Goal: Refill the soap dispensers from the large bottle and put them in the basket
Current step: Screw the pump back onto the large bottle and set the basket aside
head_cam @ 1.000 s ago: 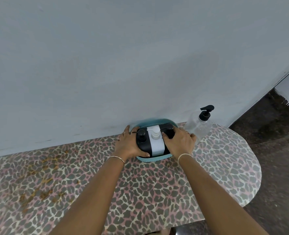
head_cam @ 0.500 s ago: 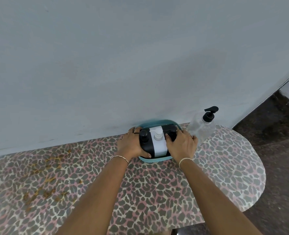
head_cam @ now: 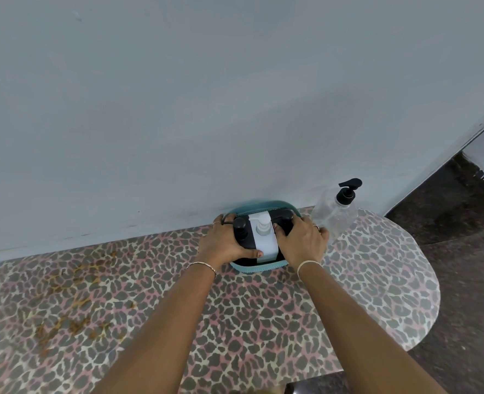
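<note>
A teal basket stands against the wall on the leopard-print table. Inside it stand three soap dispensers side by side: a black one on the left, a white one in the middle, and another black one on the right, mostly hidden. My left hand clasps the basket's left side, thumb on the black dispenser. My right hand clasps the right side, fingers over the right dispenser. The large clear bottle with a black pump stands just right of the basket.
The grey wall runs right behind the basket. The table's rounded right end drops to a dark floor. Brown stains mark the tabletop on the left.
Both hands stay on the basket and dispensers. The view has shifted slightly; the basket sits a little closer to the wall.
</note>
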